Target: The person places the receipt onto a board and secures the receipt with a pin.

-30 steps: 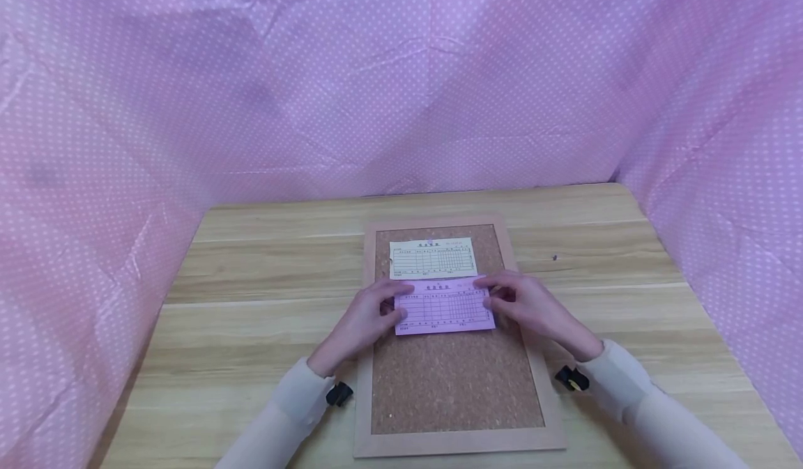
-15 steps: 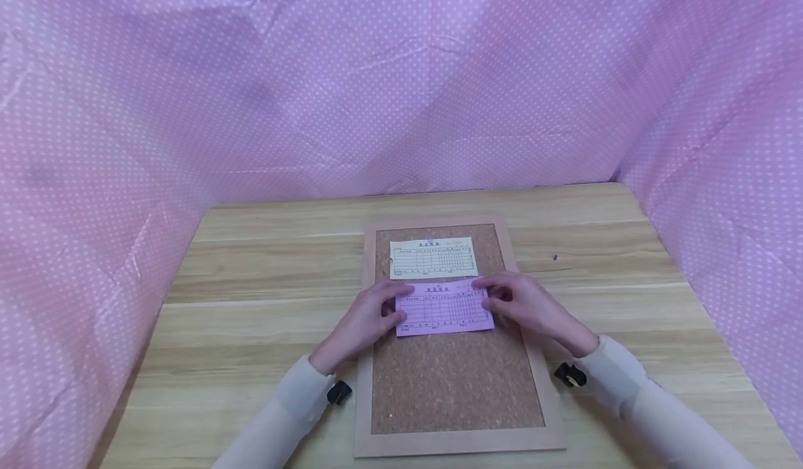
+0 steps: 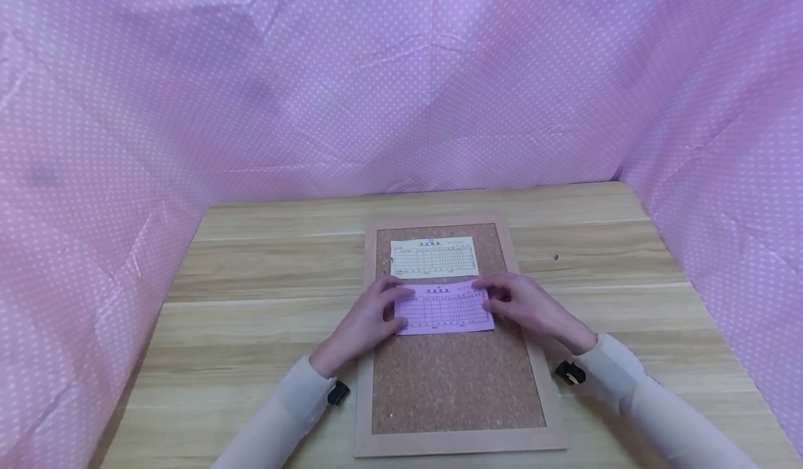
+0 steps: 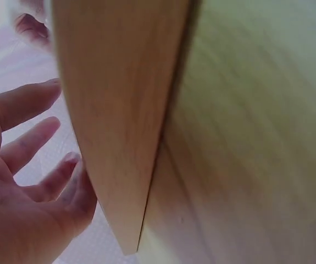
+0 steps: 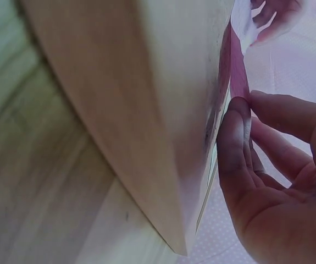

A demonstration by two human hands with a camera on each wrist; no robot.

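A pink printed receipt slip (image 3: 444,312) lies over the cork board (image 3: 458,385), just below a pale yellow slip (image 3: 433,256) of the same layout. My right hand (image 3: 527,305) pinches the pink slip's right side between thumb and fingers; the right wrist view shows the pink paper (image 5: 238,69) rising from the board at that pinch. At the slip's left edge is my left hand (image 3: 370,316), its thumb and index fingertips at the paper. In the left wrist view, this hand (image 4: 26,181) has its thumb and fingers spread apart, with no paper visible between them.
A light wooden frame (image 3: 458,442) borders the board, which lies on a wood-grain table (image 3: 251,329). A tiny dark object (image 3: 555,256) sits right of the board. Pink dotted cloth (image 3: 401,106) hangs behind and at both sides.
My left fingers have loosened and spread at the slip's left edge. The right hand keeps its pinch, and the pink slip has shifted only very slightly.
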